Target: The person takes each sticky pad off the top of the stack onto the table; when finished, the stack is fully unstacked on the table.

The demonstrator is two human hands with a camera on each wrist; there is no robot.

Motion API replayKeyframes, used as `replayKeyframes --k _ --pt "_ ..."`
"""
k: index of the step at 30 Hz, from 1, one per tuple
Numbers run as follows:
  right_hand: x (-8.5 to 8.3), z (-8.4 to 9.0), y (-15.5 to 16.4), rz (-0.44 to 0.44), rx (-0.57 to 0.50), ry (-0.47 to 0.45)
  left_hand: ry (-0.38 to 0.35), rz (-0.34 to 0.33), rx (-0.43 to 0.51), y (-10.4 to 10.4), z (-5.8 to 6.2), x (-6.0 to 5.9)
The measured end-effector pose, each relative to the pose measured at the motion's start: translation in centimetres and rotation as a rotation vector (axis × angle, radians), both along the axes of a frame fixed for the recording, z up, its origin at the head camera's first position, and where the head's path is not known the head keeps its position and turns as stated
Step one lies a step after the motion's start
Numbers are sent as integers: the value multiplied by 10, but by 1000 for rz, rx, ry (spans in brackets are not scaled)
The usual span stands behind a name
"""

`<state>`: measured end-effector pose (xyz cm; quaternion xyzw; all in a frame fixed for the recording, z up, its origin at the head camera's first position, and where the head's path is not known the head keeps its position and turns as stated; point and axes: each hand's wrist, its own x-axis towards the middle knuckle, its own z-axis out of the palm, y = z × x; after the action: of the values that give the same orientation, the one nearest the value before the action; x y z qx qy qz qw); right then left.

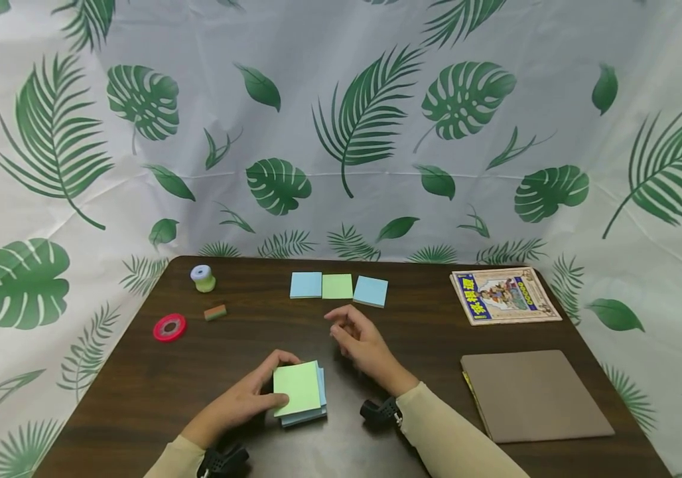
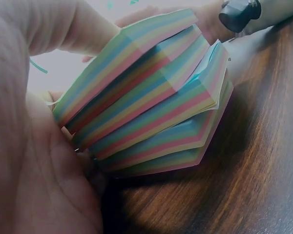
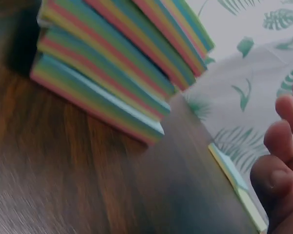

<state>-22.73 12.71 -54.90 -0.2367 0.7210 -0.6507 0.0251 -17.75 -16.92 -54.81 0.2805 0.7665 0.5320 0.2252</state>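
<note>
My left hand (image 1: 248, 401) grips a stack of sticky note pads (image 1: 298, 389), thumb on the top green pad and fingers along the far side. Seen in the left wrist view, several striped-edge pads (image 2: 151, 97) are stacked unevenly, the lowest close to the tabletop. Nothing is in my right hand (image 1: 365, 345), which hovers to the right of the stack with its fingers loosely bent. Beyond it, at the back of the table, a blue pad (image 1: 306, 285), a green pad (image 1: 338, 287) and another blue pad (image 1: 371, 291) lie in a row.
On the dark wooden table (image 1: 245, 332), a spool-like stack (image 1: 203, 278), a small eraser-like block (image 1: 215, 313) and a red ring-shaped roll (image 1: 170, 327) sit at left. To the right lie comic-style booklets (image 1: 505, 296) and a grey-brown folder (image 1: 535, 395). A leaf-patterned curtain (image 1: 341, 133) hangs behind.
</note>
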Motion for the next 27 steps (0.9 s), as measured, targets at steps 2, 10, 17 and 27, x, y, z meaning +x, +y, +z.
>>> replayKeyframes --k 2,10,17,27 --pt "3 1 -1 84 10 -15 -4 -2 0 0 -1 0" --pt "7 11 -3 276 215 -20 11 15 -25 0 -1 0" --pt "4 7 -6 405 321 66 11 12 -28 -2 -3 0" --pt "4 -4 -6 421 307 2 19 28 -43 1 -3 0"
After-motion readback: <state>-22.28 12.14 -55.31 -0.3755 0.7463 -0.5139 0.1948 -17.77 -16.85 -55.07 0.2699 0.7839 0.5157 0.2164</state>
